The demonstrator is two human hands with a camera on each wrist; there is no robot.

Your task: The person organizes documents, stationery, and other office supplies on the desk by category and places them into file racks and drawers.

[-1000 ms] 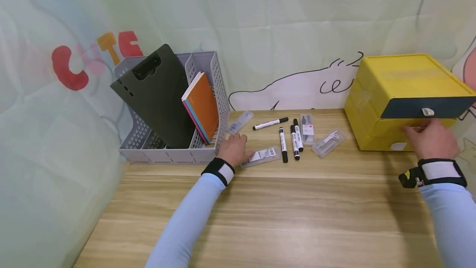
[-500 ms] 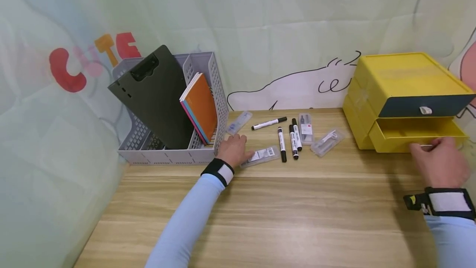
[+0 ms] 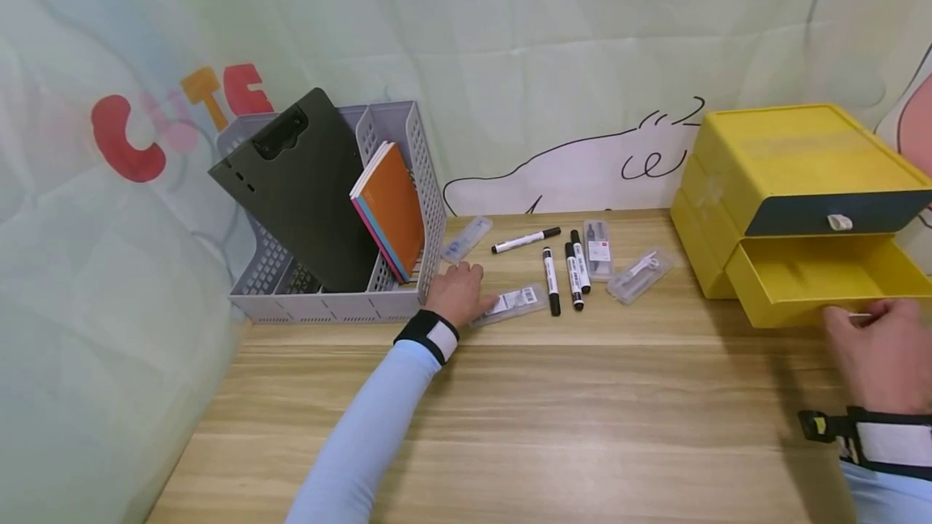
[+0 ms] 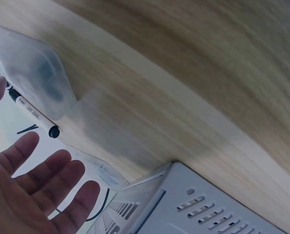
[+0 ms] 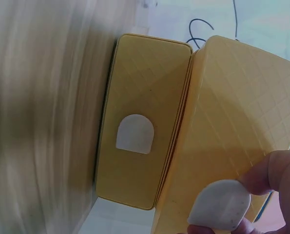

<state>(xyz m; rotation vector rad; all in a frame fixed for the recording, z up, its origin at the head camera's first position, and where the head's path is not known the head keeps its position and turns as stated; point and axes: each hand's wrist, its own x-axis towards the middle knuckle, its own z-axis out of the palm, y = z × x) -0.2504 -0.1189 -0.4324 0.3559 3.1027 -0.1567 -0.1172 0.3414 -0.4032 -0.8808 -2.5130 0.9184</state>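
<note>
My right hand [image 3: 884, 354] pinches the white pull tab [image 5: 220, 204] of the yellow middle drawer [image 3: 772, 314], which stands pulled out from the yellow drawer unit [image 3: 709, 192]. The part of the drawer's inside that shows is bare. At the left, my left hand [image 3: 455, 295] lies by the grey desk organizer [image 3: 328, 306], fingers relaxed. Its thumb reaches the end of a clear plastic case [image 3: 513, 303] with a barcode label. In the left wrist view the fingers curve loosely and hold nothing; whether the thumb touches the case is unclear there.
Several black-and-white markers [image 3: 552, 281] lie mid-table among clear cases [image 3: 641, 275]. The organizer holds a dark clipboard [image 3: 313, 192], a keyboard-like item [image 3: 300, 277] and notebooks [image 3: 396, 213]. Above the pulled-out drawer is a dark-fronted drawer [image 3: 801, 213]; a shut yellow one [image 5: 145, 87] sits below.
The middle drawer has slid out toward me, from nearly shut to well out, with my right hand drawing its tab. My left hand has stayed in place.
</note>
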